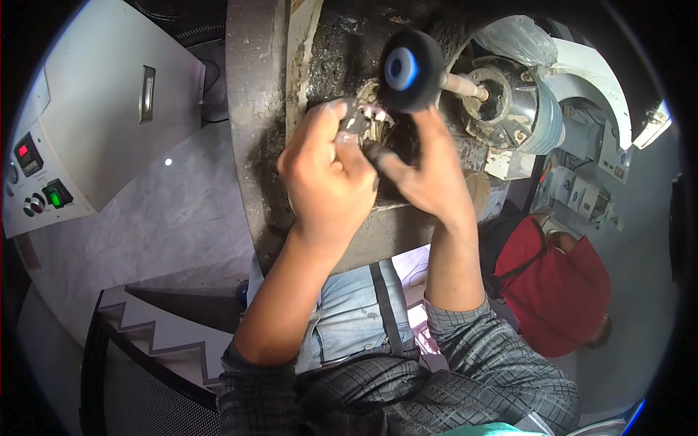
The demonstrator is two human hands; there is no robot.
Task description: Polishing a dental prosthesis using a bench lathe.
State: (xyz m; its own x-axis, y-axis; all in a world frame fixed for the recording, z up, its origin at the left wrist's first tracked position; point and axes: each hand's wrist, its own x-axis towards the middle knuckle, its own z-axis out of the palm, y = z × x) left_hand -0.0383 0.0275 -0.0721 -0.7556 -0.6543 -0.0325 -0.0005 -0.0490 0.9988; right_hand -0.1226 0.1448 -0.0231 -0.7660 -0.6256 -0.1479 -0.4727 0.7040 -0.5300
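Observation:
My left hand (pixel 327 160) grips a small dark piece (pixel 355 116) with pink and white knobbly bits, its fingers curled around it near the middle of the view. My right hand (pixel 429 174) is beside it, thumb reaching toward the piece; its fingertips are smeared and partly hidden behind a black wheel (pixel 411 70) with a blue centre. The wheel sits on a pale shaft (pixel 462 86) coming from a dirty machine housing (pixel 498 105).
A grimy bench (pixel 258 73) lies under my hands. A grey cabinet (pixel 102 87) with switches stands at left, a zigzag-edged white structure (pixel 167 327) below it. A person (pixel 552 291) in red is bent over at lower right, near small boxes (pixel 578 192).

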